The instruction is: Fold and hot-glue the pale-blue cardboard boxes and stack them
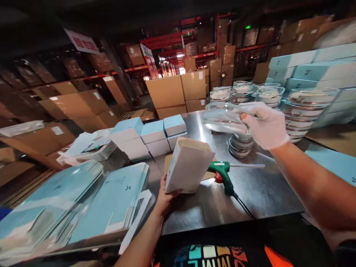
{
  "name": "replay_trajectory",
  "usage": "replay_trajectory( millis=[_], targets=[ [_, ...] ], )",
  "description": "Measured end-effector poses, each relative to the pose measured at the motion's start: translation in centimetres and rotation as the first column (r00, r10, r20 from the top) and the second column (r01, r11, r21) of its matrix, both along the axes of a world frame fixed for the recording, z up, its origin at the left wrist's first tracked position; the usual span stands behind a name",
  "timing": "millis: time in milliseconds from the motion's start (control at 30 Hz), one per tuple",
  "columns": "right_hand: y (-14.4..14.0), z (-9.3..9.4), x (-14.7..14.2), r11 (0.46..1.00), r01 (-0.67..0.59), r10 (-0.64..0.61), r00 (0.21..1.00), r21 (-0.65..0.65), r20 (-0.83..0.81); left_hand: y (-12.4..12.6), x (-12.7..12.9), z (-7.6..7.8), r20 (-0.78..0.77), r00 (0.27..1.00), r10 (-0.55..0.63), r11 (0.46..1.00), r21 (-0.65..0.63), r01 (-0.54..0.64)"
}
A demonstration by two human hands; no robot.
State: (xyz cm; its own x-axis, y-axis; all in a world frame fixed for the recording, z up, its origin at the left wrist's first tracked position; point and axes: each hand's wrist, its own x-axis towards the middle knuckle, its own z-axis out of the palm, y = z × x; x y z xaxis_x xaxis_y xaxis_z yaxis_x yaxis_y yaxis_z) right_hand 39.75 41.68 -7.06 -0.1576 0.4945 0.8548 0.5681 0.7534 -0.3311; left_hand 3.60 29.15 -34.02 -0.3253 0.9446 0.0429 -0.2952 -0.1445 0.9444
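Boxing: left hand (167, 196) clasps open box (189, 165), gloved right hand (264, 124) pinches glass bowl (224, 118) (keep level, mouth up).

the right hand (264, 126) wears a thin white disposable glove that ends at the wrist; one fingertip shows orange through it. the left hand (166, 198) is bare, with no glove. both forearms are uncovered, with no sleeves in view. the black t-shirt (211, 256) carries a print in teal, cream, orange and red blocks.
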Motion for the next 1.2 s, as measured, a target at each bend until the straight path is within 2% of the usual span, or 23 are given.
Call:
replay_trajectory(
  millis=[33,100,167,200,300,367,433,500,567,633,700,733,800,867,900,967,1033,1133,1200],
  targets=[
    [-1.9,-0.4,-1.0,0.984,-0.175,0.175,0.984,-0.036,-0.016,0.0,0.0,0.0,0.000,1.000,-0.008,1.000,-0.004,0.008],
    [-4.8,-1.3,-3.0,0.896,-0.415,0.414,0.909,-0.160,-0.037,-0.1,-0.1,-0.1,-0.010,0.998,-0.056,0.998,-0.008,0.056],
    [-6.4,-2.3,-4.7,0.806,-0.500,0.525,0.851,-0.317,-0.010,-0.2,-0.2,-0.3,-0.071,0.987,-0.144,0.990,-0.020,0.143],
    [-6.8,-2.8,-5.4,0.781,-0.502,0.545,0.838,-0.370,0.014,-0.3,-0.2,-0.4,-0.122,0.972,-0.201,0.979,-0.035,0.198],
    [-7.6,-5.0,-6.6,0.770,-0.481,0.529,0.848,-0.420,0.000,-0.3,0.1,-0.6,-0.268,0.907,-0.325,0.946,-0.082,0.315],
    [-8.2,-7.5,-6.7,0.763,-0.515,0.478,0.857,-0.392,-0.194,-0.2,0.4,-0.7,-0.362,0.877,-0.315,0.949,-0.092,0.302],
    [-9.0,-10.8,-6.8,0.769,-0.553,0.395,0.806,-0.322,-0.441,-0.1,0.8,-0.9,-0.464,0.850,-0.251,0.968,-0.092,0.235],
    [-9.6,-14.4,-7.1,0.780,-0.549,0.317,0.761,-0.300,-0.567,-0.1,1.3,-1.4,-0.548,0.814,-0.191,0.981,-0.082,0.174],
    [-10.0,-17.6,-7.8,0.765,-0.526,0.273,0.788,-0.372,-0.552,-0.4,1.5,-1.8,-0.590,0.800,-0.108,0.992,-0.012,0.125],
    [-10.2,-19.5,-8.7,0.752,-0.507,0.271,0.821,-0.421,-0.503,-0.9,1.4,-1.8,-0.615,0.788,0.041,0.989,0.136,0.054],
    [-10.5,-20.0,-9.6,0.737,-0.535,0.303,0.808,-0.413,-0.505,-1.4,0.8,-1.0,-0.629,0.746,0.218,0.949,0.316,-0.011],
    [-10.7,-19.8,-10.2,0.714,-0.572,0.329,0.784,-0.404,-0.527,-1.7,0.5,-0.4,-0.642,0.717,0.272,0.923,0.384,-0.006],
    [-11.0,-19.1,-11.4,0.679,-0.619,0.336,0.740,-0.395,-0.583,-2.0,0.0,1.1,-0.684,0.666,0.297,0.888,0.454,0.071],
    [-11.1,-18.8,-13.0,0.717,-0.567,0.250,0.753,-0.406,-0.609,-2.2,0.0,2.3,-0.691,0.655,0.306,0.873,0.478,0.097],
    [-11.1,-18.8,-13.8,0.754,-0.511,0.187,0.769,-0.413,-0.611,-2.3,0.1,2.5,-0.658,0.675,0.335,0.869,0.493,0.050],
    [-10.7,-19.2,-15.4,0.809,-0.399,0.068,0.793,-0.432,-0.606,-2.5,0.5,2.5,-0.517,0.734,0.441,0.834,0.538,-0.123],
    [-10.1,-19.6,-16.5,0.810,-0.360,0.034,0.817,-0.463,-0.576,-2.8,0.6,2.0,-0.444,0.752,0.487,0.809,0.553,-0.198],
    [-8.7,-19.1,-16.1,0.777,-0.363,0.085,0.869,-0.514,-0.487,-3.0,-0.1,1.5,-0.600,0.697,0.392,0.875,0.477,-0.082],
    [-7.5,-18.1,-14.2,0.765,-0.248,0.085,0.954,-0.595,-0.288,-3.0,-0.7,1.6,-0.656,0.684,0.320,0.910,0.414,-0.028]
  ],
)
